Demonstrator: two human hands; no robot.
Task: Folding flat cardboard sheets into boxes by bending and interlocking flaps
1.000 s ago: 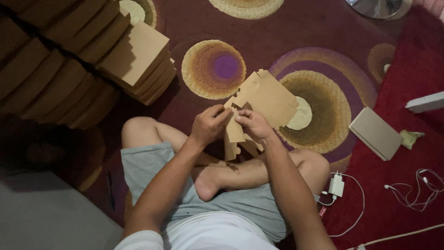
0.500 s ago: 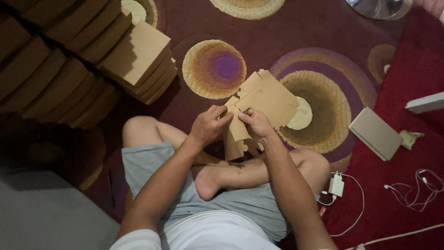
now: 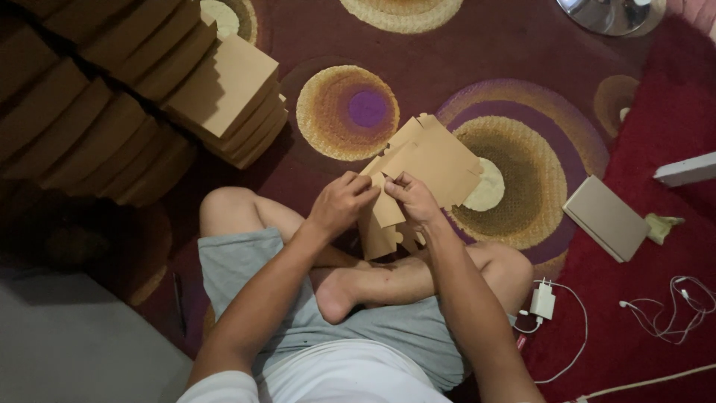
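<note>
- The person sits cross-legged on the patterned carpet (image 3: 477, 52), and both hands are raised in front of the knees.
- The left hand (image 3: 341, 203) has its fingers curled and pinches the left edge of a flat brown cardboard box blank (image 3: 429, 164).
- The right hand (image 3: 412, 199) grips a folded flap of the same blank between thumb and fingers, so both hands are closed on it.
- The blank is held in the air just above the crossed legs; it is tilted, and its upper part reaches over a round yellow pattern of the carpet.
- To the right of the knee a white charger (image 3: 543, 301) lies on the floor with its cable, and white earphones (image 3: 671, 306) lie farther right on the red mat (image 3: 671, 112).
- A closed beige box (image 3: 605, 218) lies at the edge of the red mat; what is inside it cannot be seen.
- Farther away, on the left, stands a pile of folded cardboard boxes (image 3: 231, 93), and beside it are rows of the same boxes (image 3: 82, 112) leaning together. Their insides do not show.
</note>
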